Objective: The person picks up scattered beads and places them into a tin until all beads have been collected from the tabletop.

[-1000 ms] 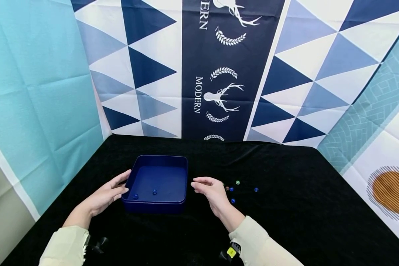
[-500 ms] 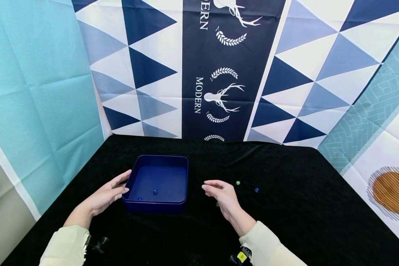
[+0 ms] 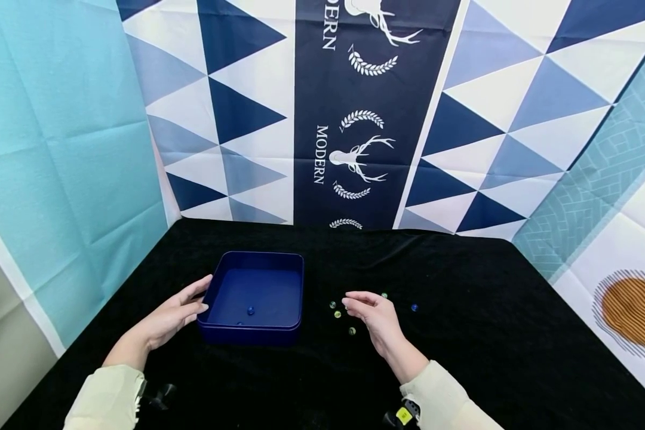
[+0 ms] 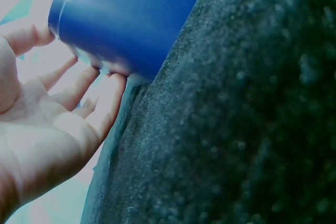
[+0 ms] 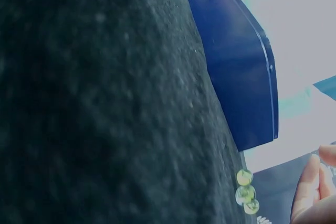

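Note:
In the head view my left hand (image 3: pixel 174 307) touches the left wall of a square navy-blue box (image 3: pixel 260 254). The left wrist view shows its fingertips (image 4: pixel 116 80) against the box's outer side. A blue marble (image 3: pixel 251 310) lies on the box floor, and another (image 3: pixel 240 323) is mostly hidden behind the near rim. My right hand (image 3: pixel 376 322) hovers right of the box, thumb and index finger close together, with no marble plainly seen between them. Green marbles (image 3: pixel 337 314) lie left of its fingertips; a single one (image 3: pixel 352 331) lies nearer me.
Right of the right hand lies a blue marble (image 3: pixel 414 307); a green one (image 3: pixel 384 295) shows just behind the hand. Black cloth (image 3: pixel 462 358) covers the table. Patterned curtains (image 3: pixel 247 119) stand along the back and sides.
My right hand has moved right, away from the box, uncovering green marbles and covering blue and brown ones. A blue marble in the box has rolled right along the near wall. My left hand stays put.

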The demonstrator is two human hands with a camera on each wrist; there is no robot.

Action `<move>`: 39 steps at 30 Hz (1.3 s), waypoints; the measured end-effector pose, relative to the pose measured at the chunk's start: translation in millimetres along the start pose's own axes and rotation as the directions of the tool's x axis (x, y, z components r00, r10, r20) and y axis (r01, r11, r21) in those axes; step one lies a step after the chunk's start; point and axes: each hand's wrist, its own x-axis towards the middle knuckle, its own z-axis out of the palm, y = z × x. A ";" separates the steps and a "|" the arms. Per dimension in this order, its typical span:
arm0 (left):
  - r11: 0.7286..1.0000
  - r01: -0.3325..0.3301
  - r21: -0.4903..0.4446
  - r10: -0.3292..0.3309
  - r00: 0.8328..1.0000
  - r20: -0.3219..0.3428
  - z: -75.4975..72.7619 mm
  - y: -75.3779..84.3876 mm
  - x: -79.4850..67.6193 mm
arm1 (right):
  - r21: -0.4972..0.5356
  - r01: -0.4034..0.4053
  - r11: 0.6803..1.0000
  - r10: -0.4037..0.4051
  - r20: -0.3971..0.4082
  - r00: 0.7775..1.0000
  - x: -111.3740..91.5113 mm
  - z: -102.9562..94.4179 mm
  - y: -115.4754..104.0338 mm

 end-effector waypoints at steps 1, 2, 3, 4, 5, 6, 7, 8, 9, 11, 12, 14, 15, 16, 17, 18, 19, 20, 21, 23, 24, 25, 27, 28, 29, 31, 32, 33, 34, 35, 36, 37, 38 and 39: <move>1.000 -0.002 0.000 0.002 1.000 -0.001 -0.1 -0.3 -0.2 | 0.007 -0.001 1.000 0.001 -0.004 1.000 0.5 -1.3 -0.6; 1.000 -0.002 0.001 0.002 1.000 -0.002 -0.2 -0.4 -0.4 | 0.011 -0.005 1.000 0.005 -0.007 1.000 0.8 -2.5 -1.4; 1.000 -0.003 0.000 0.003 1.000 -0.004 -0.3 -0.5 -0.6 | 0.010 -0.005 1.000 0.005 -0.006 1.000 1.6 -3.7 -1.8; 1.000 -0.006 -0.001 0.006 1.000 -0.004 -0.5 -0.6 -0.8 | 0.012 -0.005 1.000 0.006 -0.006 1.000 2.3 -5.0 -2.2; 1.000 -0.006 -0.001 0.006 1.000 -0.004 -0.4 -0.6 -0.9 | 0.014 -0.006 1.000 0.006 -0.006 1.000 2.8 -6.3 -2.7; 1.000 -0.004 -0.001 0.004 1.000 -0.005 -0.5 -0.5 -0.8 | 0.011 -0.006 1.000 0.006 -0.009 1.000 3.3 -7.8 -3.2; 1.000 -0.002 0.000 0.002 1.000 -0.005 -0.6 -0.4 -0.7 | 0.007 -0.004 1.000 0.005 -0.011 1.000 3.6 -9.4 -3.8; 1.000 0.000 -0.001 0.000 1.000 -0.004 -0.6 -0.4 -0.6 | 0.000 -0.003 1.000 0.003 -0.014 1.000 4.2 -11.0 -4.2; 1.000 0.002 -0.001 -0.002 1.000 -0.003 -0.6 -0.3 -0.5 | -0.001 -0.001 1.000 0.001 -0.019 1.000 4.7 -12.7 -4.7; 1.000 0.002 0.001 -0.002 1.000 -0.002 -0.6 -0.5 -0.5 | 0.000 -0.001 1.000 0.001 -0.030 1.000 5.6 -16.5 -5.6; 1.000 0.001 0.000 -0.001 1.000 -0.002 -0.7 -0.8 -0.6 | 0.000 -0.001 1.000 0.001 -0.035 0.999 6.3 -18.5 -5.9; 1.000 -0.004 0.000 0.004 1.000 -0.002 -0.5 -1.2 -0.9 | 0.019 -0.001 1.000 0.002 -0.044 0.999 7.3 -22.2 -7.2; 1.000 -0.006 0.000 0.006 1.000 -0.002 -0.6 -1.5 -1.0 | 0.028 0.000 1.000 0.001 -0.045 0.999 7.8 -24.0 -7.7; 1.000 -0.007 -0.001 0.007 1.000 -0.003 -0.5 -1.7 -1.1 | 0.039 0.003 0.999 -0.002 -0.044 0.999 8.5 -25.9 -8.1; 1.000 -0.007 -0.001 0.007 1.000 -0.003 -0.6 -1.9 -1.2 | 0.048 0.006 0.999 -0.004 -0.042 0.999 9.0 -27.7 -8.7; 1.000 -0.007 -0.003 0.007 1.000 -0.003 -0.6 -1.9 -1.2 | 0.055 0.009 0.998 -0.006 -0.043 0.999 9.5 -29.5 -9.2; 1.000 -0.005 -0.004 0.005 1.000 -0.002 -0.6 -1.9 -1.1 | 0.059 0.012 0.998 -0.010 -0.043 0.999 9.8 -31.3 -10.0; 1.000 0.000 -0.005 0.000 1.000 -0.003 -0.6 -1.9 -0.8 | 0.058 0.016 0.998 -0.013 -0.041 0.999 10.4 -33.1 -10.3; 1.000 0.002 -0.006 -0.002 1.000 -0.002 -0.7 -1.9 -0.6 | 0.059 0.017 0.998 -0.014 -0.041 0.999 10.8 -34.9 -10.8; 1.000 0.003 -0.007 -0.003 1.000 0.000 -0.9 -1.8 -0.2 | 0.060 0.014 0.998 -0.011 -0.049 0.999 11.9 -38.1 -11.8; 1.000 0.004 -0.008 -0.004 1.000 0.000 -0.9 -1.6 -0.1 | 0.057 0.013 0.998 -0.010 -0.054 0.998 12.2 -39.6 -12.4; 1.000 0.004 -0.008 -0.004 1.000 0.001 -1.1 -1.7 0.0 | 0.053 0.012 0.999 -0.009 -0.059 0.998 12.5 -41.1 -12.9; 1.000 0.001 -0.008 -0.001 1.000 0.001 -1.2 -1.6 -0.2 | 0.054 0.011 0.999 -0.007 -0.066 0.998 13.5 -44.2 -13.8; 1.000 0.000 -0.007 0.000 1.000 0.000 -1.3 -1.7 -0.2 | 0.051 0.011 0.999 -0.007 -0.070 0.998 14.2 -46.1 -14.0; 1.000 0.000 -0.005 0.000 1.000 0.000 -1.4 -1.8 -0.2 | 0.050 0.012 0.999 -0.009 -0.072 0.997 14.9 -48.2 -14.5; 1.000 -0.004 -0.008 0.004 1.000 -0.002 -0.9 -2.0 -0.2 | 0.054 0.017 0.998 -0.013 -0.072 0.997 16.1 -52.7 -15.9; 1.000 -0.006 -0.010 0.006 1.000 -0.001 -0.6 -2.0 -0.1 | 0.057 0.018 0.998 -0.014 -0.075 0.997 16.8 -55.0 -16.7; 1.000 -0.008 -0.010 0.008 1.000 -0.001 -0.4 -2.2 0.1 | 0.058 0.018 0.998 -0.014 -0.077 0.997 17.5 -57.4 -17.6; 1.000 -0.008 -0.011 0.008 1.000 -0.002 -0.1 -2.2 0.2 | 0.057 0.018 0.998 -0.013 -0.079 0.997 18.1 -59.8 -18.4; 1.000 -0.008 -0.011 0.008 1.000 -0.001 0.1 -2.3 0.2 | 0.056 0.020 0.998 -0.015 -0.081 0.997 18.4 -62.2 -19.4; 1.000 -0.009 -0.011 0.009 1.000 -0.001 0.3 -2.3 0.3 | 0.050 0.017 0.999 -0.013 -0.083 0.996 18.9 -64.4 -20.2; 1.000 -0.009 -0.010 0.009 1.000 -0.001 0.4 -2.2 0.3 | 0.045 0.015 0.999 -0.011 -0.086 0.996 19.4 -66.5 -20.8; 1.000 -0.009 -0.010 0.009 1.000 -0.001 0.3 -2.2 0.3 | 0.038 0.013 0.999 -0.010 -0.086 0.996 19.9 -68.7 -21.5; 1.000 -0.009 -0.009 0.009 1.000 0.000 0.2 -2.1 0.4 | 0.031 0.012 0.999 -0.010 -0.087 0.996 20.5 -70.8 -22.0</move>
